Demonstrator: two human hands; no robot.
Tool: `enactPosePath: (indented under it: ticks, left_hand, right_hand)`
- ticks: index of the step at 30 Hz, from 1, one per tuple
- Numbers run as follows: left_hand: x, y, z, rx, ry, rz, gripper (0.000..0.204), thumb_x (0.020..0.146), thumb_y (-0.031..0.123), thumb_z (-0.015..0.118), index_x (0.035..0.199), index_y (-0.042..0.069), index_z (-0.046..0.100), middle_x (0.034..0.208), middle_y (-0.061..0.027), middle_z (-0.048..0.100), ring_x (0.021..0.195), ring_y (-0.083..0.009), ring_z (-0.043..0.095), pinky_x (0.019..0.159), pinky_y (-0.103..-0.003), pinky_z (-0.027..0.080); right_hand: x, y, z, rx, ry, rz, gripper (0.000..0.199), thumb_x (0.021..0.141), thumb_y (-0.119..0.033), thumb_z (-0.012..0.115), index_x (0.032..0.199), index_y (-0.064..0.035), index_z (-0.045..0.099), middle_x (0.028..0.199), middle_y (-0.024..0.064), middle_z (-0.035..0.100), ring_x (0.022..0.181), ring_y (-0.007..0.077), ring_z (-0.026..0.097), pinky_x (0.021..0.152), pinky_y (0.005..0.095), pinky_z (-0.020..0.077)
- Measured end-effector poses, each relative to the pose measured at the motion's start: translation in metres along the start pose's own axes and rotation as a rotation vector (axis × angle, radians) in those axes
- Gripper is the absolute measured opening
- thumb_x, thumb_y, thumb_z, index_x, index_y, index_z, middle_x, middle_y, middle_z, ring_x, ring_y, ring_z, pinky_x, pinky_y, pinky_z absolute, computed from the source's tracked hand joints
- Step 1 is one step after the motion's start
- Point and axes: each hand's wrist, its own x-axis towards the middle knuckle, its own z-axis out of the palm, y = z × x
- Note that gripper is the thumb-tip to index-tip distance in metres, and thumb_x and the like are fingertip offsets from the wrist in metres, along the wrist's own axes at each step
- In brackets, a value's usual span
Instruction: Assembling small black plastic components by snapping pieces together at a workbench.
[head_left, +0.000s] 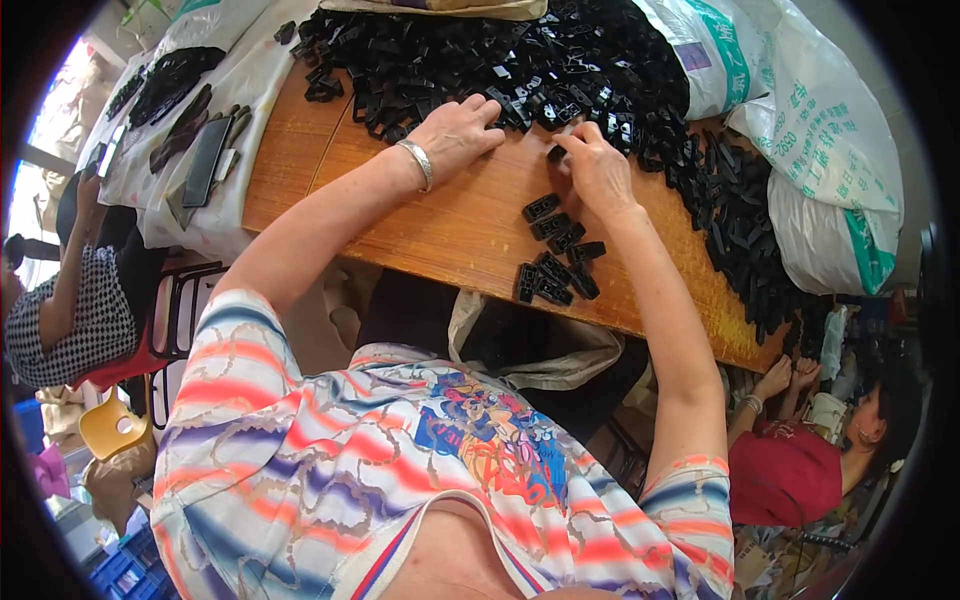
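Note:
My right hand (597,168) pinches a small black plastic part (557,153) at the near edge of a large heap of similar black parts (440,65). To its left, my left hand (458,132) has curled fingers against the front of the heap. What those fingers hold, if anything, is hidden. Several black block-shaped parts with hollow openings (551,225) lie in a loose group on the wooden table (420,220), below my right hand and close to the front edge.
Longer black pieces (740,240) spread along the table's right side, beside white plastic sacks (825,150). At right, a person in a red top (790,470) works at the table. Another person in a checked top (85,310) sits at left, near a cloth-covered surface (225,90).

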Motion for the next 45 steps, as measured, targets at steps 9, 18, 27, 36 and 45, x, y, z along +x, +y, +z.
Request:
enactPosePath:
  ticks: [9, 18, 27, 36, 45]
  left_hand:
    - [0.007, 0.032, 0.007, -0.137, 0.042, -0.040, 0.023, 0.068, 0.019, 0.079, 0.083, 0.011, 0.063, 0.092, -0.0037, 0.063, 0.092, -0.0218, 0.061, 0.075, -0.034, 0.053]
    - [-0.003, 0.049, 0.014, -0.392, 0.075, -0.311, 0.032, 0.073, 0.024, 0.082, 0.094, 0.008, 0.065, 0.094, -0.0055, 0.062, 0.095, -0.0268, 0.059, 0.083, -0.036, 0.051]
    - [-0.010, 0.050, 0.018, -0.437, 0.061, -0.425, 0.027, 0.076, 0.023, 0.080, 0.095, 0.007, 0.068, 0.093, -0.0054, 0.060, 0.094, -0.0255, 0.057, 0.081, -0.036, 0.050]
    - [-0.006, 0.048, 0.014, -0.484, -0.034, -0.500, 0.025, 0.075, 0.024, 0.079, 0.092, 0.009, 0.070, 0.093, -0.0045, 0.062, 0.097, -0.0253, 0.059, 0.082, -0.037, 0.051]
    - [-0.009, 0.044, 0.009, -0.631, -0.163, -0.394, 0.027, 0.075, 0.021, 0.079, 0.096, 0.008, 0.070, 0.094, -0.0070, 0.063, 0.093, -0.0258, 0.061, 0.081, -0.036, 0.052]
  right_hand:
    - [-0.002, -0.006, -0.001, 0.030, -0.215, 0.249, 0.016, 0.091, -0.019, 0.063, 0.099, -0.0078, 0.072, 0.106, 0.0161, 0.065, 0.096, 0.0363, 0.065, 0.084, 0.0458, 0.0526]
    - [-0.022, -0.005, -0.006, 0.135, -0.095, 0.156, 0.022, 0.082, -0.013, 0.073, 0.102, -0.0044, 0.071, 0.101, 0.0148, 0.065, 0.092, 0.0356, 0.065, 0.082, 0.0435, 0.0532]
    - [-0.010, -0.043, -0.001, 0.335, 0.029, 0.035, 0.024, 0.077, -0.003, 0.074, 0.101, -0.0046, 0.072, 0.092, 0.0126, 0.063, 0.083, 0.0323, 0.065, 0.073, 0.0402, 0.0528]
    - [-0.008, -0.053, -0.006, 0.129, -0.126, -0.054, 0.022, 0.080, -0.009, 0.071, 0.101, -0.0048, 0.072, 0.096, 0.0125, 0.060, 0.089, 0.0320, 0.064, 0.078, 0.0411, 0.0539]
    - [-0.010, -0.052, -0.010, 0.071, -0.274, -0.065, 0.020, 0.088, -0.019, 0.064, 0.094, -0.0017, 0.072, 0.104, 0.0135, 0.064, 0.103, 0.0315, 0.061, 0.087, 0.0435, 0.0503]
